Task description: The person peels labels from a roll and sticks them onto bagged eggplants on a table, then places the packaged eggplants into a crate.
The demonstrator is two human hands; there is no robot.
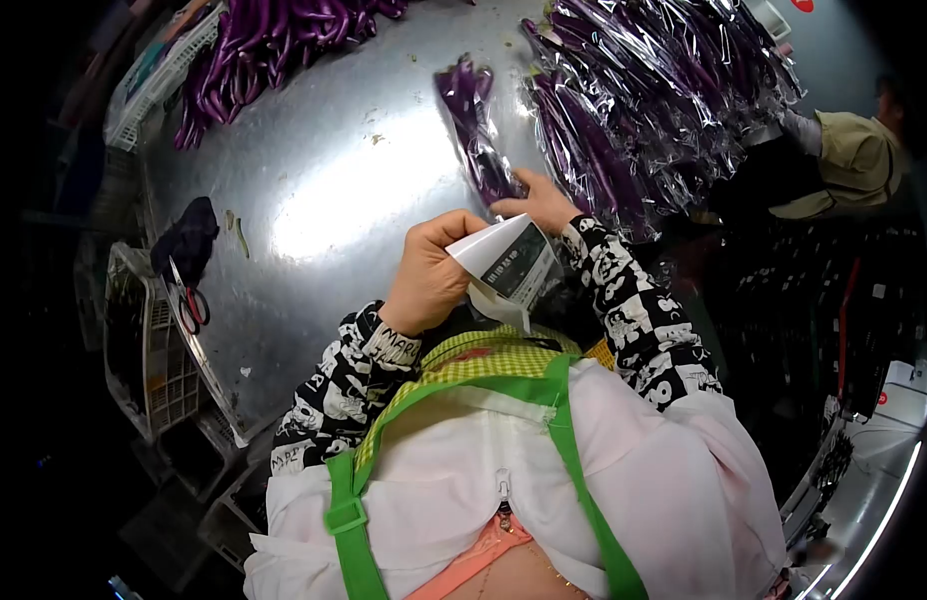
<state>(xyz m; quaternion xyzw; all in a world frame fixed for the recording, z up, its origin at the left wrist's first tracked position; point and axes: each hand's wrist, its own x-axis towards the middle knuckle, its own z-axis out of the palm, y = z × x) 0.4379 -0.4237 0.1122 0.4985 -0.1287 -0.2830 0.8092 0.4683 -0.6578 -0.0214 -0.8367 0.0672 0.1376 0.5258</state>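
Note:
My left hand (pixel 434 272) is closed on a strip of printed labels (pixel 514 268), white with a dark green panel, held in front of my apron. My right hand (pixel 544 203) lies at the lower end of a clear-wrapped bundle of eggplants (pixel 474 125), its fingers closed round that end. The bundle rests on the metal table (pixel 314 190), its stems pointing away from me. Part of the label strip hangs in a curl below my left hand.
Wrapped eggplants (pixel 664 100) are piled at the right, loose eggplants (pixel 274 45) at the far left. Red-handled scissors (pixel 195 310) and a dark cloth (pixel 192 238) lie near the left edge. Crates (pixel 169 370) stand beyond it. Another person's sleeve (pixel 852 160) shows at the right.

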